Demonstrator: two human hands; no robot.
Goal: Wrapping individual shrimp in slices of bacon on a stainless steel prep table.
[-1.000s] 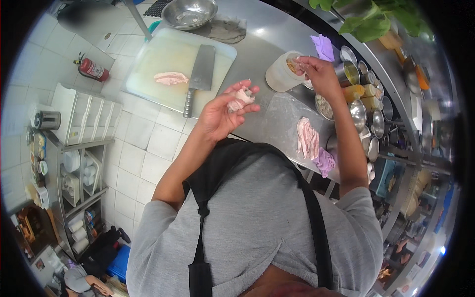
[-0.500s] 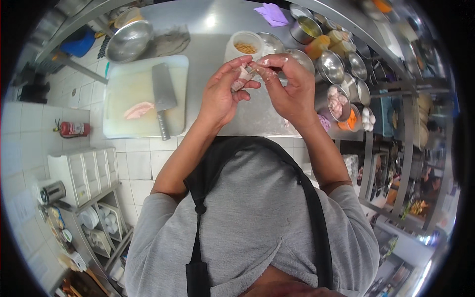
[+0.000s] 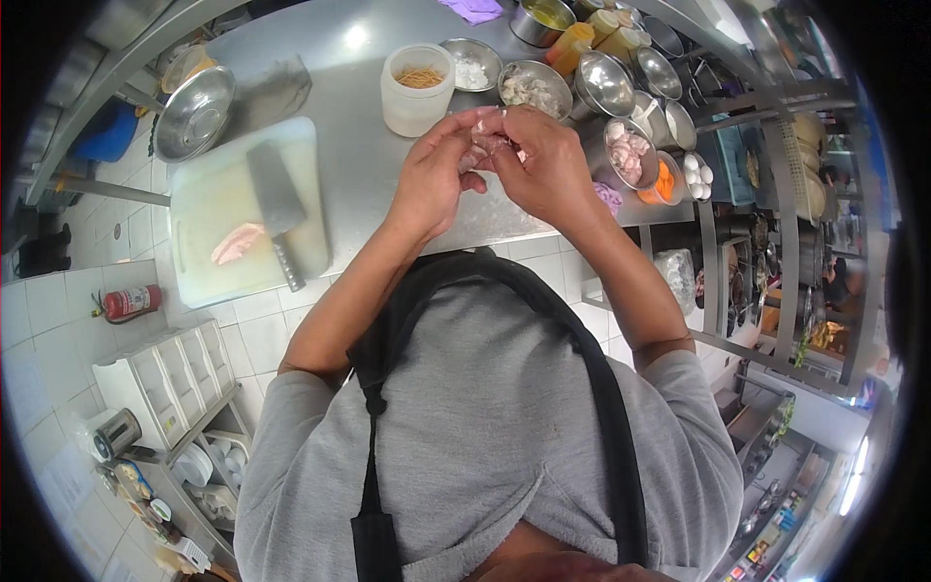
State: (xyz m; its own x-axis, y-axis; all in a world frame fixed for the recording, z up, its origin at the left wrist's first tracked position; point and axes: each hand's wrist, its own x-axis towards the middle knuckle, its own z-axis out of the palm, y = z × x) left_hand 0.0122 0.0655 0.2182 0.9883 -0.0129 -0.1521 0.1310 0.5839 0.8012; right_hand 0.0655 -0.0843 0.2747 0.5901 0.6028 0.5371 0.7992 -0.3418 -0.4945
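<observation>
Over the steel table, my left hand [image 3: 430,179] is closed around a small piece of pale raw meat [image 3: 475,155]. The fingers of my right hand [image 3: 545,160] are curled in and pinch at the same piece; its fingertips are partly hidden, and whether they also hold something thin cannot be made out. White smears show on my fingers. Just beyond my hands stands a whitish tub [image 3: 417,109] of thin wooden sticks that look like toothpicks. To the left, a cleaver [image 3: 272,189] and a flat slice of raw meat [image 3: 238,243] lie on a white cutting board [image 3: 303,155].
Beyond my right hand are a bowl of white powder [image 3: 471,74] and a bowl of pale pieces [image 3: 533,89]. To the right stand a metal container of raw meat [image 3: 629,150], an orange-filled tub [image 3: 663,182] and eggs [image 3: 697,177]. A steel bowl [image 3: 195,114] sits far left.
The view has turned, so the board and tub appear shifted left and the bowls behind my hands show more. My right fingers have folded further over the meat.
</observation>
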